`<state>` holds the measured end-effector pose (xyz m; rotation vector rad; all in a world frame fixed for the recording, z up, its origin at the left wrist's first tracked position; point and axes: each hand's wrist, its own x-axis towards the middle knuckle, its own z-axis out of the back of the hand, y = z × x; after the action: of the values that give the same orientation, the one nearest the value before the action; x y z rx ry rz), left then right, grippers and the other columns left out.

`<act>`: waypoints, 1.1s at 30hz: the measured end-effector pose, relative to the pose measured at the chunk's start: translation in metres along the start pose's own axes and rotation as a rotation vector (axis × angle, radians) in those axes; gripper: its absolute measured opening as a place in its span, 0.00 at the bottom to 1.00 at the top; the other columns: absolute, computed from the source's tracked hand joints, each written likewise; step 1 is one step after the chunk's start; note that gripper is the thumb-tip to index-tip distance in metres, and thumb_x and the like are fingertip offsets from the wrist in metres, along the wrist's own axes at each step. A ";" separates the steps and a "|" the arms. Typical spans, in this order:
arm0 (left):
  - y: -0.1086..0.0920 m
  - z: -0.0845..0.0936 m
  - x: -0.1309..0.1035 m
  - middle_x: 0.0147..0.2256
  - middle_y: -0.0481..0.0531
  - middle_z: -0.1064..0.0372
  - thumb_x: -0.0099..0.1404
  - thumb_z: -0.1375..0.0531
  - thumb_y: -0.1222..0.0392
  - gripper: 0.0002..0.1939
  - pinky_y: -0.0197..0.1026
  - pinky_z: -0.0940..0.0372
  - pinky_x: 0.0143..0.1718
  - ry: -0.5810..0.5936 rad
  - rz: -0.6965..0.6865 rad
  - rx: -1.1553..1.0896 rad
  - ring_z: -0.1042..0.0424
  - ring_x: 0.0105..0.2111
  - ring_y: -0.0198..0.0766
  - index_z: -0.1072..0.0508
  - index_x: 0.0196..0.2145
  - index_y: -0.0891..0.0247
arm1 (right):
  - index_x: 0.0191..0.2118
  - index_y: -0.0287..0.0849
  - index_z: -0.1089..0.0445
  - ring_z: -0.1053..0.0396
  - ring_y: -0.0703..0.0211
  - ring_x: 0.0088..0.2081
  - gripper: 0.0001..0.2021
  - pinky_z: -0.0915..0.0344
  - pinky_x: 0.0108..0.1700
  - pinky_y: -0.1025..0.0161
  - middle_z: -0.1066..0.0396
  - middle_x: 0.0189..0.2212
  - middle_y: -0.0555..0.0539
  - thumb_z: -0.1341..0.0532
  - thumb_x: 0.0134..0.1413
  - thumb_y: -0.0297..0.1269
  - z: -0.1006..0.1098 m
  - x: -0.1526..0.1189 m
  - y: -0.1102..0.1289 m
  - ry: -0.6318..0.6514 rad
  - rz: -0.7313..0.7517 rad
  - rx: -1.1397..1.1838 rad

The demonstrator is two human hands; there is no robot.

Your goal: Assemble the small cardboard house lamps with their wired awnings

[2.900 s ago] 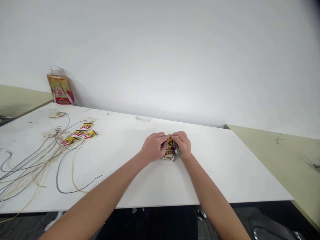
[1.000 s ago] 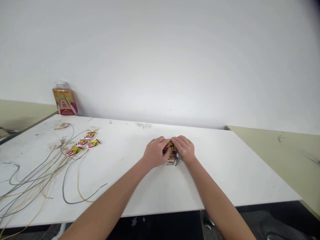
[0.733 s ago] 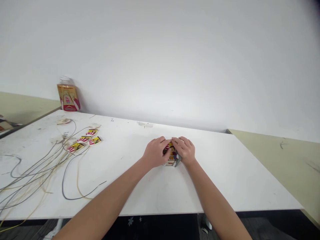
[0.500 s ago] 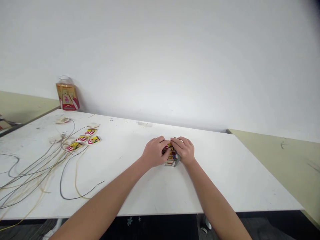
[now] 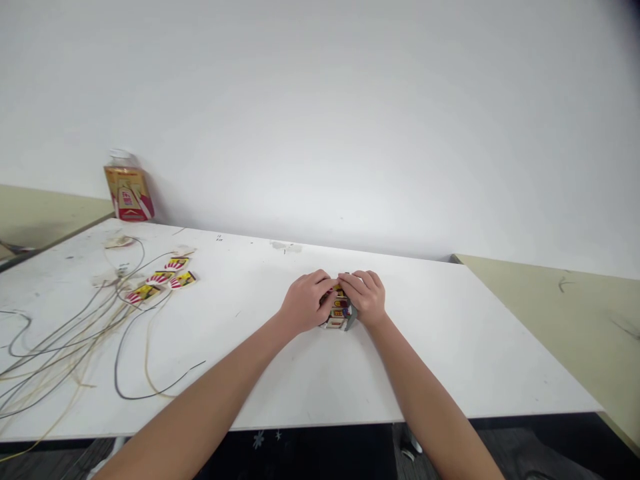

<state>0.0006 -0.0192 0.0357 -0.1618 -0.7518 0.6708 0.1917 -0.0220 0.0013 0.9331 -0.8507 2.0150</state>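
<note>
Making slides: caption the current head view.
Left hand and right hand hold a small printed object at a white table, wires and a bottle at left.

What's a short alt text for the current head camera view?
A left hand and right hand hold a small printed piece between them at a white table. Loose cords and red-and-yellow cards lie to the left; a bottle stands at the back left, by the wall.

Bare forearms [image 5: 215, 390] extended forward, converging; left hand [image 5: 307, 303], right hand [image 5: 367, 297] close together, fingers [image 5: 354, 284] bent.
</note>
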 end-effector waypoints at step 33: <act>0.005 0.001 0.002 0.44 0.54 0.34 0.70 0.55 0.60 0.16 0.44 0.36 0.43 0.120 -0.045 0.061 0.32 0.41 0.39 0.35 0.51 0.60 | 0.32 0.41 0.30 0.39 0.64 0.29 0.07 0.51 0.39 0.58 0.25 0.35 0.50 0.43 0.56 0.25 0.000 0.005 0.002 -0.058 0.000 -0.161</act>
<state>-0.0012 -0.0137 0.0354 -0.1275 -0.6175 0.6345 0.1880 -0.0210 0.0046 0.9034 -1.0282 1.8960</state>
